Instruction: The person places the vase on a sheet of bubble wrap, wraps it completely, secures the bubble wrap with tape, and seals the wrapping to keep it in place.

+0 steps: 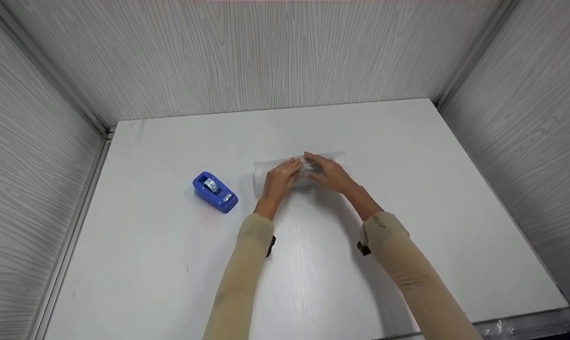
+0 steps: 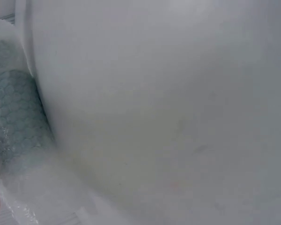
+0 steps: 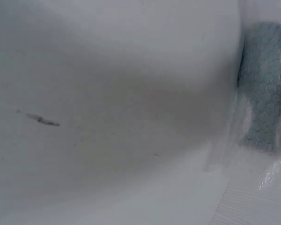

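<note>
A roll of clear bubble wrap [image 1: 262,171] lies crosswise on the white table, its loose ends spreading flat to both sides. Through the film a grey-green cylinder [image 2: 19,112] shows in the left wrist view, and the same bundle [image 3: 262,89] stands at the right edge of the right wrist view. My left hand [image 1: 280,178] holds the wrap near its middle, fingers bent over the top. Beside it, my right hand [image 1: 331,174] rests on the wrap with extended fingers, thumb apart from them. Both palms' undersides are hidden.
A blue tape dispenser [image 1: 215,192] with a roll of clear tape sits on the table [image 1: 138,245] left of the hands. Grey wood-grain panels [image 1: 266,56] enclose the back and both sides. A metal rail [image 1: 525,323] runs along the front right edge.
</note>
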### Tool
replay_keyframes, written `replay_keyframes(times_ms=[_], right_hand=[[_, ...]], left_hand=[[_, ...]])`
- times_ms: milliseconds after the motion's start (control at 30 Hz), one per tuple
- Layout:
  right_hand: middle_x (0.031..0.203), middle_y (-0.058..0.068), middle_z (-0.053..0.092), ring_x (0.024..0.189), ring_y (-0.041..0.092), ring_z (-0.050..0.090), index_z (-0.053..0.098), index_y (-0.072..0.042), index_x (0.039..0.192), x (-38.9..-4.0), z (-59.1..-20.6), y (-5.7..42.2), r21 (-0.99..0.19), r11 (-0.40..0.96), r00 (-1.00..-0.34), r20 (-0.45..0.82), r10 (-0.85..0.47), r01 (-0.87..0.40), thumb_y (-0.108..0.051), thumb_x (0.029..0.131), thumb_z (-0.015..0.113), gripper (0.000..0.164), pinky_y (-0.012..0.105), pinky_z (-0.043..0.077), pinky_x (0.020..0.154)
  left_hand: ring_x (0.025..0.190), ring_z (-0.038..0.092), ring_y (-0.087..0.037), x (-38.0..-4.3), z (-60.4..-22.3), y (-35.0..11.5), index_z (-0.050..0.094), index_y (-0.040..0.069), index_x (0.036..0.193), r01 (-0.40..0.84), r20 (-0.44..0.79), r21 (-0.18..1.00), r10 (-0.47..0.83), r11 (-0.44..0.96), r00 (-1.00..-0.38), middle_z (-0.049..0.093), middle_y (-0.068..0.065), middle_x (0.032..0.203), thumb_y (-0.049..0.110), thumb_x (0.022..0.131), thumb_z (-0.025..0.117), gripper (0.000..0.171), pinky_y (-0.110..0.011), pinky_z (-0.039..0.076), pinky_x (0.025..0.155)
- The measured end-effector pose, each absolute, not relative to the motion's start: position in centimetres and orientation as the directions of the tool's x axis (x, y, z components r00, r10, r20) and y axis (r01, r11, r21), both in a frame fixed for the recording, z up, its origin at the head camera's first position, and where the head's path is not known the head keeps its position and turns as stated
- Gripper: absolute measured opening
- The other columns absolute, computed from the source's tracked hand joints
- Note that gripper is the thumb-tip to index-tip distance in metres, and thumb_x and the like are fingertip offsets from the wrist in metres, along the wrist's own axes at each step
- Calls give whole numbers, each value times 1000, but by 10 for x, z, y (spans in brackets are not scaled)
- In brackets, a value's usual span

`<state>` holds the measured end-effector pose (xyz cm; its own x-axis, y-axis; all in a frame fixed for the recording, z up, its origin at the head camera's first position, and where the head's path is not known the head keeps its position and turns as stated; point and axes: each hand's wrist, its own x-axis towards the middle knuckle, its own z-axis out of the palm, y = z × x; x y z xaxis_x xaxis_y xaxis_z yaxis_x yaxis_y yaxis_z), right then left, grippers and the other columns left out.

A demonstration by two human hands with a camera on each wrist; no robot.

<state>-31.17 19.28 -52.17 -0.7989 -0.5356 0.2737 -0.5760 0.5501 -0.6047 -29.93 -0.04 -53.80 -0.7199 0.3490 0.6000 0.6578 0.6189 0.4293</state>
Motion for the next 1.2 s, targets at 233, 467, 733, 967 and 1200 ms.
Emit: replay_keyframes(times_ms=[233, 467, 733, 967, 1200], right_hand=[[131, 12, 49, 120, 23, 46, 57, 1, 122, -313, -520, 191, -715, 446, -822, 328, -466, -538, -5, 90, 57, 33, 32, 37, 96], [119, 14, 57, 111, 25, 54, 65, 2, 109, -313, -521, 186, -718, 448, -841, 391, -373, -532, 0, 84, 62, 25, 32, 38, 96], [104, 16, 63, 100, 25, 60, 69, 4, 99, -315, -521, 179, -713, 464, -851, 444, -281, -526, 2, 83, 64, 16, 40, 35, 98], [96, 16, 66, 93, 26, 63, 71, 4, 92, -317, -523, 175, -687, 468, -828, 507, -240, -556, 1, 80, 67, 13, 40, 36, 97], [107, 13, 63, 101, 24, 60, 69, 1, 102, -313, -531, 182, -583, 517, -775, 536, -334, -626, -2, 83, 65, 19, 32, 41, 93]], left_hand=[[106, 57, -23, -300, -537, 0, 67, 1, 108, 641, 582, 477, 330, 601, -743, 61, -12, 111, 7, 81, 68, 27, -32, 44, 89], [103, 59, -22, -301, -532, 4, 68, 2, 107, 584, 530, 484, 313, 652, -788, 63, -10, 109, 13, 82, 69, 27, -30, 44, 88], [101, 60, -18, -300, -532, 21, 68, 7, 108, 471, 528, 452, 199, 758, -826, 63, -3, 113, 14, 86, 65, 23, -27, 47, 82], [95, 63, -17, -300, -533, 23, 73, 9, 98, 487, 614, 402, 167, 775, -772, 67, -3, 101, 13, 84, 65, 16, -30, 50, 76], [87, 65, -20, -302, -539, 18, 73, 7, 94, 578, 712, 323, 211, 749, -670, 68, -8, 94, 13, 84, 66, 14, -32, 52, 67]])
